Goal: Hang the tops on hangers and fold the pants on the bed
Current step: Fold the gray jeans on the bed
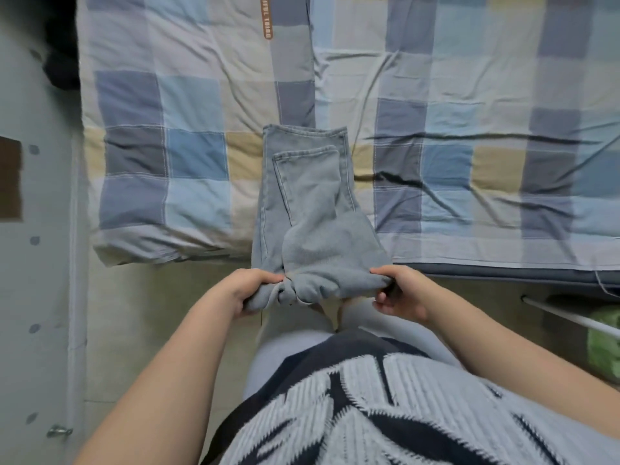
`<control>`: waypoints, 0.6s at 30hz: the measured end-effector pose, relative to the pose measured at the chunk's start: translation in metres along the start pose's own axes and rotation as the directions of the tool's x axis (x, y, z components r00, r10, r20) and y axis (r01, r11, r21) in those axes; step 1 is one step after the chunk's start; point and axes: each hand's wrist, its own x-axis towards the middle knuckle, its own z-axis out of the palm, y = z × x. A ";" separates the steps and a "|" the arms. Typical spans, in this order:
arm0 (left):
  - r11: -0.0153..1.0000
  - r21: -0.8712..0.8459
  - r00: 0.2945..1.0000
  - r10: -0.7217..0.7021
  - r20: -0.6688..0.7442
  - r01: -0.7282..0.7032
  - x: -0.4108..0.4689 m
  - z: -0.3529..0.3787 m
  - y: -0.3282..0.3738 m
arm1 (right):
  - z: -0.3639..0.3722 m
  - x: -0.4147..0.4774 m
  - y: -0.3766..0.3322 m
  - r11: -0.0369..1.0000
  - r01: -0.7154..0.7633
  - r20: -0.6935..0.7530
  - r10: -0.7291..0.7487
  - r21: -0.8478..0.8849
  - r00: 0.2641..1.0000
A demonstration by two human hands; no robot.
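Both hands grip the near end of the jeans [307, 209], off the bed's near edge. Left hand [246, 292] has fingers curled tight round the bunched left corner; right hand [399, 292] pinches the right corner, thumb on top, fingers under. Jeans already doubled, back pocket up, long axis running straight away from the person across the near edge of the bed [469, 250], far end flat on the checked quilt [188, 156], near end hanging past the edge in the fingers. Hands about level, one each side, neither nearer. Likely next: carry the held end forward over the far end to halve the length. Risk: left corner is bunched, fold may go crooked.
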 end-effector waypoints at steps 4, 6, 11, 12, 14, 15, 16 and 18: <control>0.947 -0.283 0.987 0.130 -0.089 -0.150 -0.001 -0.007 0.044 | 0.017 -0.007 -0.048 0.990 0.058 0.026 -0.062 0.126 0.998; 0.882 -0.403 0.969 0.203 -0.143 -0.244 0.003 -0.007 0.071 | 0.027 -0.003 -0.076 0.977 0.097 0.016 -0.102 0.190 0.995; 0.693 -0.561 0.891 0.372 -0.259 -0.452 0.026 -0.005 0.143 | 0.052 0.026 -0.150 0.930 0.240 0.024 -0.257 0.277 0.966; 0.677 -0.555 0.875 0.395 -0.281 -0.483 0.035 -0.006 0.159 | 0.057 0.035 -0.165 0.919 0.264 0.031 -0.285 0.292 0.958; 0.670 -0.512 0.843 0.448 -0.298 -0.537 0.059 -0.006 0.191 | 0.064 0.059 -0.196 0.901 0.315 0.031 -0.339 0.298 0.940; 0.665 -0.484 0.822 0.477 -0.312 -0.569 0.071 -0.004 0.206 | 0.067 0.072 -0.210 0.888 0.347 0.021 -0.370 0.300 0.929; 0.651 -0.446 0.789 0.508 -0.346 -0.615 0.084 -0.002 0.218 | 0.070 0.086 -0.222 0.877 0.377 0.006 -0.397 0.297 0.918; 0.595 -0.347 0.688 0.609 -0.394 -0.725 0.113 0.006 0.237 | 0.076 0.115 -0.239 0.866 0.443 -0.002 -0.455 0.231 0.890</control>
